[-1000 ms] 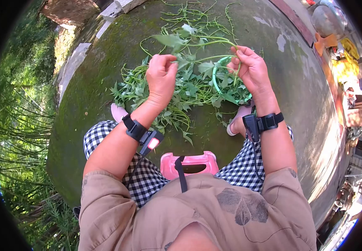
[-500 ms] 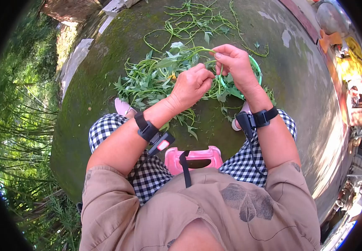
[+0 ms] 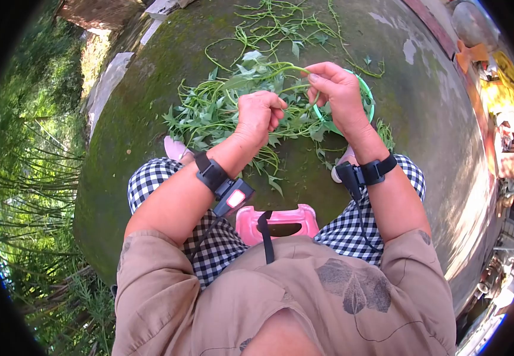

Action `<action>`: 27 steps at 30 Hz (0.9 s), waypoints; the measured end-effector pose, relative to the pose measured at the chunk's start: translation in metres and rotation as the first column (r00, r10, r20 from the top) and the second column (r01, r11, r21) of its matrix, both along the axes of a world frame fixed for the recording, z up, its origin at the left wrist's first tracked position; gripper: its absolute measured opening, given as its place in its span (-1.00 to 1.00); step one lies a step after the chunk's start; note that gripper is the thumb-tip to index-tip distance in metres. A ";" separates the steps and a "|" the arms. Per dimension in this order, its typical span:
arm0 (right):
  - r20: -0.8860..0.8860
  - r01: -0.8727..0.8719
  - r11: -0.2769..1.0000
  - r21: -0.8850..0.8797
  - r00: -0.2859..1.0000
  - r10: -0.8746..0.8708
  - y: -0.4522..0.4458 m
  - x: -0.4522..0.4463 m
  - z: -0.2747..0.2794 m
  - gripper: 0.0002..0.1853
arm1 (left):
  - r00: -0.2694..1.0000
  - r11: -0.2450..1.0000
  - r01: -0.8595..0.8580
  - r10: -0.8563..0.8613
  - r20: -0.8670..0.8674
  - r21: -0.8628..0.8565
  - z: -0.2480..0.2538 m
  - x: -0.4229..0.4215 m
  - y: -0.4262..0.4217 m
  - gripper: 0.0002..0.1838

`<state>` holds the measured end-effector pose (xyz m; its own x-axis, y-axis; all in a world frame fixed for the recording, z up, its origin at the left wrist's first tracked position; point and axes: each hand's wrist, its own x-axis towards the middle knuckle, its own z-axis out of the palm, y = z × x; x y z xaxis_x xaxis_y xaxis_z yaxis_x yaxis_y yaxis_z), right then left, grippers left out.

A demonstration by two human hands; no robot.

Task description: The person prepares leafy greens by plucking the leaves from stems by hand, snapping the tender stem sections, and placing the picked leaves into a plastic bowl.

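Observation:
My right hand point(image 3: 343, 98) is pinched on a green leafy vine point(image 3: 289, 67) whose stem arches away to the left. Lower and to the left, my left hand point(image 3: 257, 114) is closed with thumb and finger pressed together; whatever its fingertips hold is too small to tell. A pile of leafy vines point(image 3: 206, 113) lies on the ground beneath and left of both hands. Partly behind my right hand is a green basket point(image 3: 371, 98), its rim showing and some leaves at its near side.
Bare vine stems point(image 3: 274, 26) lie strewn beyond the leafy pile. A pink plastic stool point(image 3: 248, 224) is between my legs. Mossy concrete ground point(image 3: 132, 113) spreads around, with bushes point(image 3: 37, 178) at the left. Yellow and orange items point(image 3: 497, 95) stand along the right edge.
My left hand has drawn back to the left and slightly down, away from my right hand. The right hand stays almost in place, still holding the vine.

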<state>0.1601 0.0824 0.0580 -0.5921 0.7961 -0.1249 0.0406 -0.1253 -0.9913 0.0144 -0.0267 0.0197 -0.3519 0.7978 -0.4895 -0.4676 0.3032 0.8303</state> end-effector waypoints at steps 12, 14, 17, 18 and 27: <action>0.057 0.094 0.993 -0.069 0.994 -0.090 0.024 0.041 -0.016 -0.84 | 0.996 0.985 -0.083 0.085 -0.012 0.149 0.008 -0.052 0.009 -0.83; 0.043 0.088 0.987 -0.135 0.996 -0.083 0.027 0.052 -0.023 -0.84 | 0.994 0.977 -0.104 0.105 0.001 0.184 0.010 -0.072 0.008 -0.81; 0.019 0.069 0.959 -0.274 0.998 -0.066 0.030 0.064 -0.030 -0.83 | 0.998 0.977 -0.038 0.049 -0.047 0.210 0.016 -0.091 0.007 -0.84; 0.004 0.046 0.951 -0.305 0.999 -0.047 0.029 0.064 -0.031 -0.83 | 0.997 0.975 -0.008 0.024 -0.069 0.224 0.018 -0.093 0.007 -0.86; -0.010 -0.148 0.908 -0.393 0.988 0.156 0.005 0.029 -0.024 -0.82 | 0.855 0.967 0.248 -0.188 -0.483 0.062 -0.013 -0.009 0.006 -0.87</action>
<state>0.1893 0.0871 0.0343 -0.6957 0.5812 -0.4221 0.1109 -0.4938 -0.8625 0.0052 -0.0206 0.0066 -0.3260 0.9223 -0.2077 0.0534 0.2373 0.9700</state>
